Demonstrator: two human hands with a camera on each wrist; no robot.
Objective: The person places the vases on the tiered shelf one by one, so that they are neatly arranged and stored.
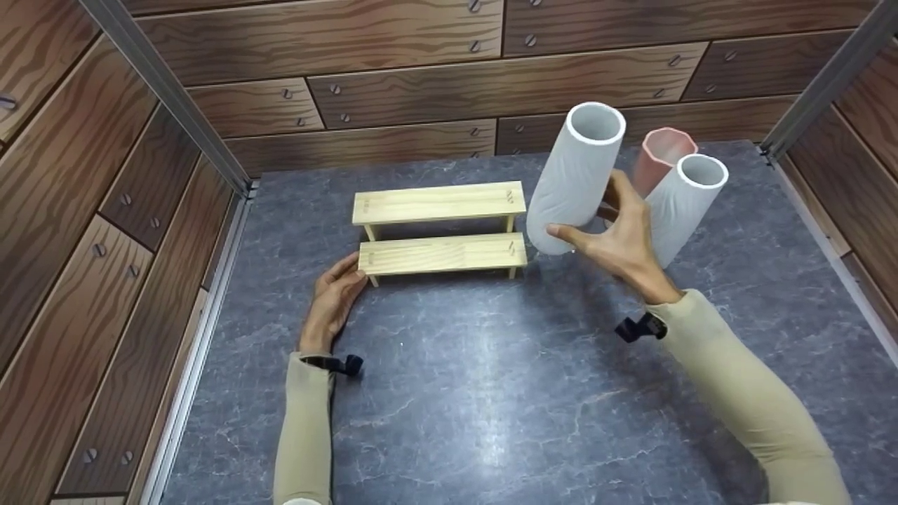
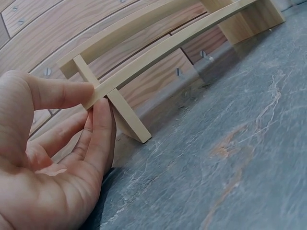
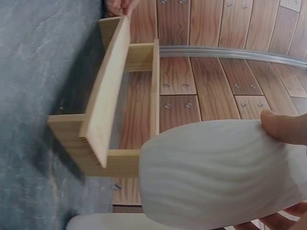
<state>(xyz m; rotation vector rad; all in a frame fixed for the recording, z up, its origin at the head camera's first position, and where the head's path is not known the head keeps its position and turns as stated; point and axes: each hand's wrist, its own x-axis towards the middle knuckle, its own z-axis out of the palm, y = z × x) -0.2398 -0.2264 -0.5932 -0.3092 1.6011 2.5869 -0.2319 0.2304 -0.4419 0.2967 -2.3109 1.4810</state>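
Note:
My left hand [image 1: 332,303] pinches the left end of the front wooden shelf [image 1: 442,254] between thumb and fingers; the left wrist view shows this grip on the board [image 2: 158,53] close up. Behind it stands a second, matching wooden shelf [image 1: 438,203]. My right hand [image 1: 621,242] grips a tall white vase [image 1: 572,179] around its side, right of the shelves and tilted. In the right wrist view the rippled vase [image 3: 216,172] covers part of the shelf's near end.
Right of the held vase stand another white vase [image 1: 680,207] and a pink faceted vase [image 1: 654,165] behind it. Wood-patterned walls [image 1: 407,105] with metal corner rails surround the grey marbled surface [image 1: 449,393].

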